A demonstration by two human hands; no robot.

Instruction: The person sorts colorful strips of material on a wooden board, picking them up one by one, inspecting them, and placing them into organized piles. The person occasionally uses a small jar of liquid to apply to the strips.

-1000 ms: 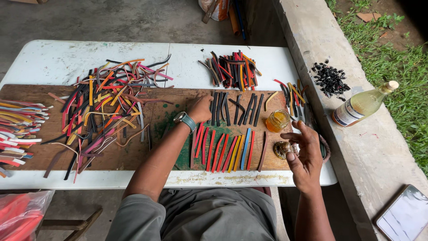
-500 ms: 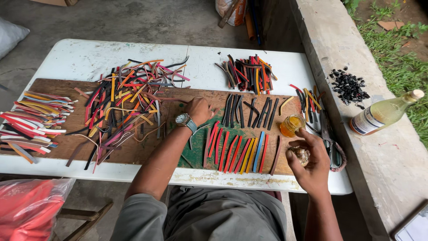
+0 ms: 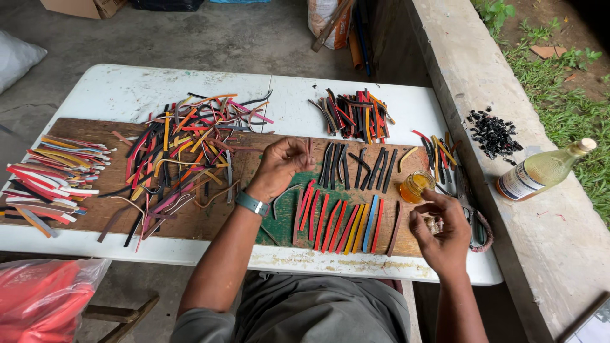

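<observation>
the left hand (image 3: 279, 166) is raised over the long brown wooden board (image 3: 76, 130), its fingers pinched around a thin dark reddish strip (image 3: 309, 150) that stands nearly upright between the fingertips. the strip is narrow, flat and short, like the cut pieces lying in a neat row of red, orange, yellow and blue strips (image 3: 340, 219) on the green mat just below. the right hand (image 3: 440, 230) curls over a small pale object (image 3: 434, 224), gripping it loosely; what it is cannot be told. a small jar of amber liquid (image 3: 415, 186) sits just beside that hand. a tangled heap of coloured strips (image 3: 184, 149) lies to the left.
</observation>
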